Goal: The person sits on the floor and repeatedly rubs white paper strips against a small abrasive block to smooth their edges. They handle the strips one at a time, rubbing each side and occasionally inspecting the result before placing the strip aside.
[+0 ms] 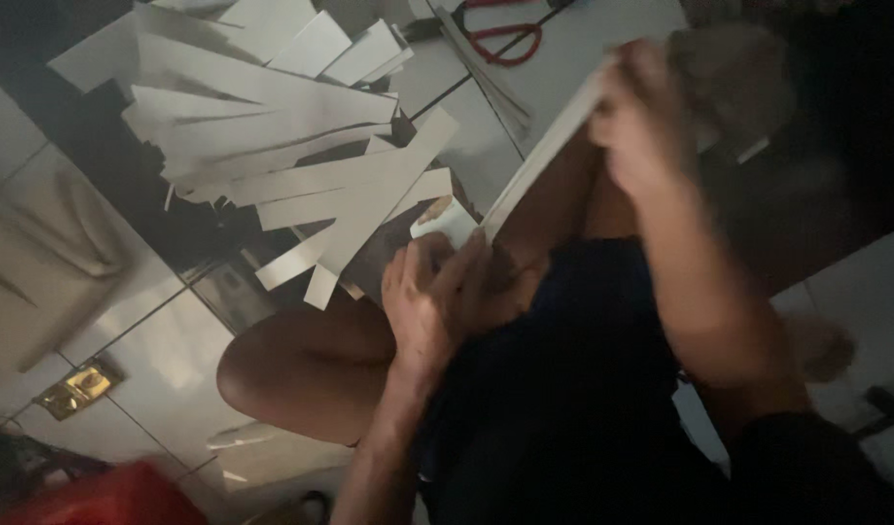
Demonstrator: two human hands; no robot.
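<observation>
White paper strip (539,160), head view: your left hand (432,297) pinches its lower end above your knee, your right hand (646,112) grips the upper end, blurred. Beyond the strip lies the pile of cut strips (291,146); red-handled scissors (505,39) lie past its upper end. Dim light and an uneven pull could crease or tear the strip, I judge.

There is only one view, from a camera worn on the person's head. It looks steeply down and is tilted, so the floor tiles (165,360) run diagonally. The bent knee (301,365) is very close, directly below the lens. Beyond the knee, toward the top of the frame, lies the pile of paper strips (272,126), and farther still the red-handled scissors (505,39).
</observation>
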